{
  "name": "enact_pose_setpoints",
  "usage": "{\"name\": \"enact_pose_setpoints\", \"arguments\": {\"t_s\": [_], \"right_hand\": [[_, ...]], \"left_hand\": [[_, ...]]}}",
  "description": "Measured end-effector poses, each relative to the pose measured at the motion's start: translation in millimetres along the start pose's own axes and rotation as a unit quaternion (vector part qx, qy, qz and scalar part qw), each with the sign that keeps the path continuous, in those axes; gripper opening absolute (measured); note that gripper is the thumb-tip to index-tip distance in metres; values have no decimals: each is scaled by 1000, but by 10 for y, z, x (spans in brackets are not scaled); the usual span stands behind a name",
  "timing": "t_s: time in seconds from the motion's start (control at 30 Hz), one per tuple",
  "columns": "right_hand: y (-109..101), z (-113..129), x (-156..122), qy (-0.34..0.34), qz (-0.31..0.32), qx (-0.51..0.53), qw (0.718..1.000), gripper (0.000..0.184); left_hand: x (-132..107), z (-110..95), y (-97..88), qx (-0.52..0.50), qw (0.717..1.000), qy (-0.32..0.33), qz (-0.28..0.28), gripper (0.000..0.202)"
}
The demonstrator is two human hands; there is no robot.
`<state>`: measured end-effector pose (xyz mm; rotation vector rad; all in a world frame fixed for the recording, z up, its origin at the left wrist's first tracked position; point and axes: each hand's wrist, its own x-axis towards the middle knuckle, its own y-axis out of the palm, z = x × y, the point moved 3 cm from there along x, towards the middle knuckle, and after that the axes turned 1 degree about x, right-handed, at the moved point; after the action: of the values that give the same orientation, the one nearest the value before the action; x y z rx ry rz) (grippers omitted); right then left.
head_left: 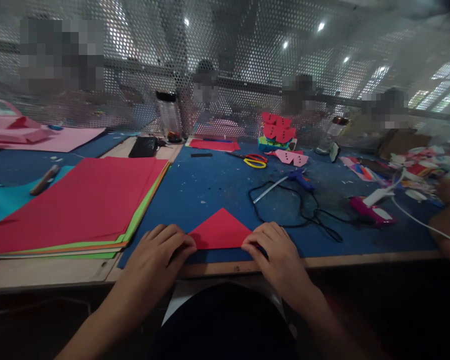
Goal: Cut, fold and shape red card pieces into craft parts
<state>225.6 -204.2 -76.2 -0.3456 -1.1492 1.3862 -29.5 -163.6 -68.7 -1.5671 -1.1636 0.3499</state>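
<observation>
A red paper triangle (222, 231), seemingly a folded sheet, lies near the front edge of the blue-topped table with its point facing away from me. My left hand (161, 250) pinches its left corner between thumb and fingers. At the opposite corner, my right hand (275, 252) pinches the paper in the same way. The long side of the triangle runs between both hands, facing me. Whatever lies under the fingertips is hidden.
Stacked coloured paper (78, 200) is at left, with a dark phone (143, 147) behind. Yellow-and-red scissors (255, 161), a blue glue gun (302, 179) with a black cord, and a magenta power strip (373, 211) lie beyond. A perforated screen (240, 65) stands at the back; another person's arm (448, 220) is right.
</observation>
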Motion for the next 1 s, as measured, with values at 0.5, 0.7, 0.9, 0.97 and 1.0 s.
{"name": "enact_pose_setpoints", "arguments": {"t_s": [0.5, 0.7, 0.9, 0.97, 1.0], "right_hand": [[-7, -27, 97, 71, 2, -32, 997, 16], [3, -45, 84, 73, -10, -48, 996, 14], [7, -31, 69, 73, -18, -69, 995, 14], [8, -28, 68, 78, -18, -68, 994, 13], [7, -27, 67, 81, -19, -66, 994, 11]], "left_hand": [[112, 150, -26, -1, 999, -37, 8, 26], [72, 27, -1, 28, 999, -6, -15, 18], [-54, -127, 91, 63, 996, 65, -14, 34], [-82, -150, 105, 84, 993, 79, -17, 34], [-90, -158, 112, 94, 992, 88, -17, 34]]}}
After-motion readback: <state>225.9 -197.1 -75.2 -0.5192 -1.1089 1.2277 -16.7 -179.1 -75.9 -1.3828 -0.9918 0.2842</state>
